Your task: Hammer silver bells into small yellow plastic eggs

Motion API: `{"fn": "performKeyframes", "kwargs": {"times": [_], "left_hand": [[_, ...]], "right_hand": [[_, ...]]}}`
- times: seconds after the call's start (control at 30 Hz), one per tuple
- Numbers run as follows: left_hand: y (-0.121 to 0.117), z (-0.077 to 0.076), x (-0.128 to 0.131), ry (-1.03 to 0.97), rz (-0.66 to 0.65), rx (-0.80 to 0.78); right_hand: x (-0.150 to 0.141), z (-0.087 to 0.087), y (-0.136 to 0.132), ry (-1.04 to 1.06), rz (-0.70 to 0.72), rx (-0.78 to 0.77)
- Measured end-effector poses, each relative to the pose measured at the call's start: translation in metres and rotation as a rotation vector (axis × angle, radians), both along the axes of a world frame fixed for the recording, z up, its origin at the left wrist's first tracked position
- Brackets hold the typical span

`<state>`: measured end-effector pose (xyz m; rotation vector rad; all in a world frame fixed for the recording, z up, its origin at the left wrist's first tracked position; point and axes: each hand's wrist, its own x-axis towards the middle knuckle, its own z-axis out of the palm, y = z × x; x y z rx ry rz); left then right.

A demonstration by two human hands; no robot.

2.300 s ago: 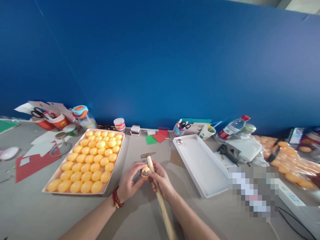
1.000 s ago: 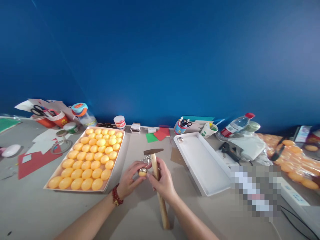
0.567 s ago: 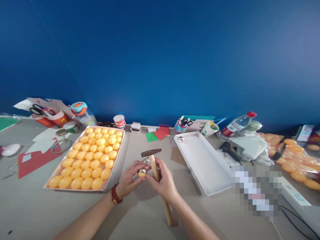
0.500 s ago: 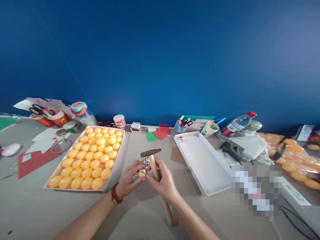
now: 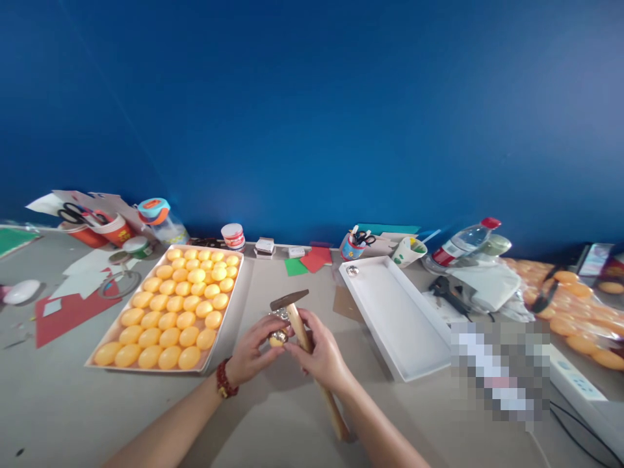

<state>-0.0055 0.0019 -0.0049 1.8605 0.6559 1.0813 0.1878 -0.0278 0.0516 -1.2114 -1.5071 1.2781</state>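
Note:
My left hand point(image 5: 256, 344), with a beaded bracelet at the wrist, pinches a small round shiny silver bell-like piece point(image 5: 278, 337) with a yellowish lower side. My right hand point(image 5: 319, 344) is wrapped round the wooden handle of a hammer point(image 5: 289, 299). The hammer's metal head is at the top, tilted over the fingers of my left hand, and the handle's end points down toward me. More shiny silver material point(image 5: 280, 314) shows just below the hammer head, partly hidden by it. Both hands are close together above the grey table.
On my left stands a box point(image 5: 210, 351) of orange balls point(image 5: 168, 322). To the right lies a shallow white tray point(image 5: 404, 325) with one round silver piece point(image 5: 351, 270) in its far corner. A glue gun point(image 5: 446, 290), a bottle point(image 5: 461, 244) and a power strip point(image 5: 578, 377) lie further right.
The hammer head has shifted slightly to the left and its handle end slightly to the right. Both hands keep nearly the same place and grip.

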Motion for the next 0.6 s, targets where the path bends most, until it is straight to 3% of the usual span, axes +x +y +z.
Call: {"fn": "performKeyframes", "kwargs": {"times": [0.3,0.6], "left_hand": [[-0.0014,0.0022,0.0031,-0.07,-0.032,-0.194],[-0.0004,-0.0028,0.0037,-0.053,-0.027,-0.307]], "right_hand": [[0.0039,-0.0052,0.0034,-0.037,0.056,0.015],[0.0017,-0.0057,0.0061,-0.159,0.041,0.149]]}}
